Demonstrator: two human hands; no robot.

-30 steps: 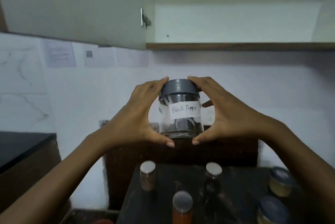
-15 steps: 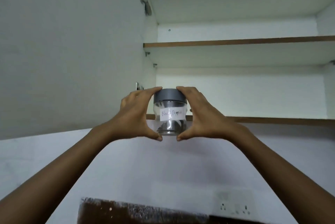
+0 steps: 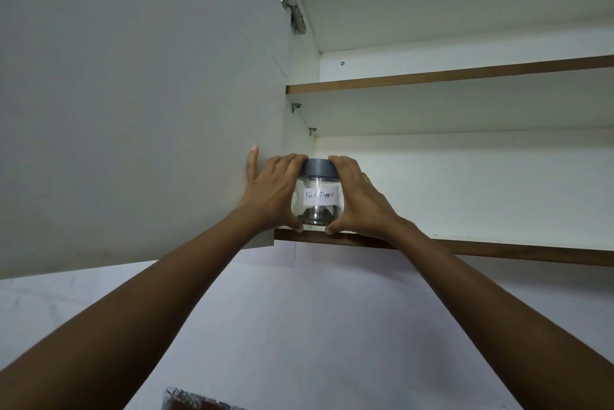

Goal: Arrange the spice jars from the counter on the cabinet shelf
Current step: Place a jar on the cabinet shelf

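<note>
Raised since the earlier frame, the jar (image 3: 318,198) is now set upright at the front left of the bottom shelf (image 3: 498,248) — label facing out, clasped by the left hand (image 3: 273,193) and right hand (image 3: 358,202) beside the open door (image 3: 139,104).

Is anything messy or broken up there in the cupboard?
Nothing stands out. The Black Pepper jar is upright with its lid on, held by the left hand and right hand at the lowest shelf's front edge.
</note>
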